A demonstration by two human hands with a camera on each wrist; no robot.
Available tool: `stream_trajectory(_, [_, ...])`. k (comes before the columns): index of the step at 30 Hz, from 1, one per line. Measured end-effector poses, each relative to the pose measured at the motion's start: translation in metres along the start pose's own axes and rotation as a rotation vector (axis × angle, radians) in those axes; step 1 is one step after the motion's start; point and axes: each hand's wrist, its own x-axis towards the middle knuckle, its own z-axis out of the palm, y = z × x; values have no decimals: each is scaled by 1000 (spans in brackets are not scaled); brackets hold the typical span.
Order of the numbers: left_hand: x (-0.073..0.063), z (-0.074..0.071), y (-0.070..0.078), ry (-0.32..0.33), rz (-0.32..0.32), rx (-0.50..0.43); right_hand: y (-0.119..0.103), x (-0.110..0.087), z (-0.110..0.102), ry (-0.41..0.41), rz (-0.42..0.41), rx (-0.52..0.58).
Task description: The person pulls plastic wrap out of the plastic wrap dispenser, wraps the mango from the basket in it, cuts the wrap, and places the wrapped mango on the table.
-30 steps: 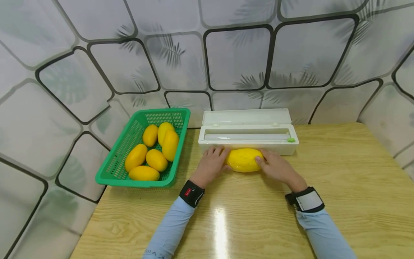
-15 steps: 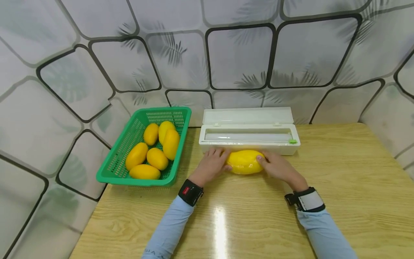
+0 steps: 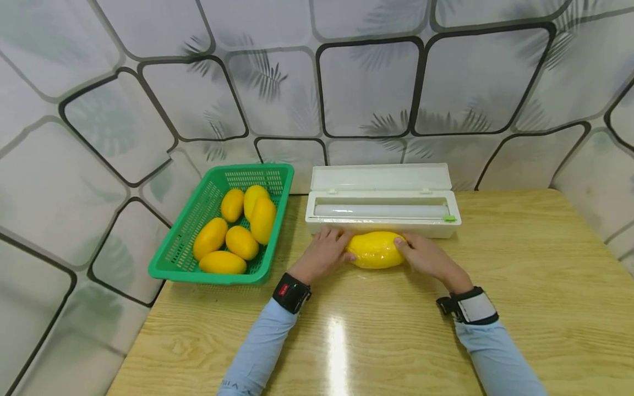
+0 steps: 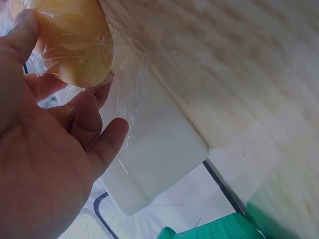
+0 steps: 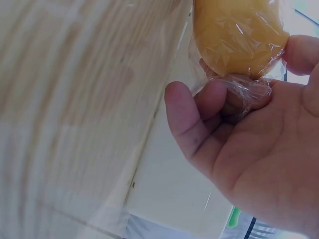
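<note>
Sleeves [image 3: 260,352]: light blue, reaching up to dark wrist straps [image 3: 292,294] on both arms.
Table [image 3: 391,346]: wood-grained, with a streak of glare between the arms.
Left hand [image 3: 324,254]: fingers curled round the left end of the wrapped mango, thumb on its near side.
Right hand [image 3: 427,256]: fingers closed on the opposite end, thumb over the top, with bunched cling film [image 5: 244,92] gathered among them.
Wrapped mango [image 3: 376,250]: lengthwise between the hands, just in front of the dispenser; whether its underside met the table could not be told. The two-ended hold likely kept it from rolling and the loose film tucked in.
Dispenser [image 3: 381,226]: white, parallel to the mango, lid [image 3: 381,177] raised behind, presumably so the film roll [image 3: 381,211] lay within reach; a green slider [image 3: 449,218] sat at its right end.
Basket [image 3: 208,278]: green, left of the dispenser, its walls probably keeping six loose mangoes [image 3: 210,238] together.
Wall [image 3: 369,88]: leaf-patterned, behind everything.
</note>
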Motion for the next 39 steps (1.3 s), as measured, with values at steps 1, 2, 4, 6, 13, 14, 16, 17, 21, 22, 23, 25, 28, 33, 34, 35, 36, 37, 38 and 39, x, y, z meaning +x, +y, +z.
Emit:
stream_trajectory(1, [0,0,0,-6,-1,-7,0,0,0,-1,2,-3])
stream_trajectory(2, [0,-1,0,-11,-1,-16,0,0,0,-1,4,-4])
stream_trajectory(4, [0,-1,0,-13,3,-33,0,0,0,-3,14,2])
stream_trajectory(6, [-1,-2,-1,-19,6,-50,1,1,0,-1,17,15])
stream_trajectory(13, [-3,-2,-1,-45,-30,-60,1,0,4,15,27,49])
stream_trajectory(14, [-3,-2,-1,-47,-33,-56,1,0,4,23,25,42])
stream_trajectory(16, [-3,-2,-1,-48,-37,-50,0,-1,5,41,25,12])
stream_trajectory(17, [-4,-3,0,-47,-37,-51,-2,-1,5,56,24,-5])
stream_trajectory(21, [-5,-4,0,-30,-26,-47,-8,-5,4,170,23,-137])
stream_trajectory(22, [-5,-4,0,-27,-24,-46,-10,-6,4,214,13,-175])
stream_trajectory(23, [-5,-4,0,-24,-22,-41,-12,-7,4,261,-1,-218])
stream_trajectory(25, [-5,-4,0,-23,-23,-35,-17,-8,6,360,-69,-293])
stream_trajectory(28, [-6,-4,0,-36,-30,-28,-25,-8,10,461,-271,-349])
stream_trajectory(33, [-5,-4,-1,-38,-30,-22,-41,-10,24,345,-603,-446])
stream_trajectory(34, [-5,-5,-1,-36,-29,-18,-43,-11,27,311,-619,-493])
stream_trajectory(35, [-5,-4,-1,-35,-26,-17,-43,-12,30,281,-613,-540])
stream_trajectory(36, [-5,-4,-1,-33,-25,-11,-43,-14,32,255,-590,-586])
stream_trajectory(37, [-5,-4,-1,-31,-23,-5,-43,-15,33,238,-560,-622])
stream_trajectory(38, [-5,-4,-1,-34,-22,-5,-42,-16,34,222,-521,-646])
stream_trajectory(39, [-4,-4,-1,-37,-21,-1,-40,-17,35,212,-484,-650])
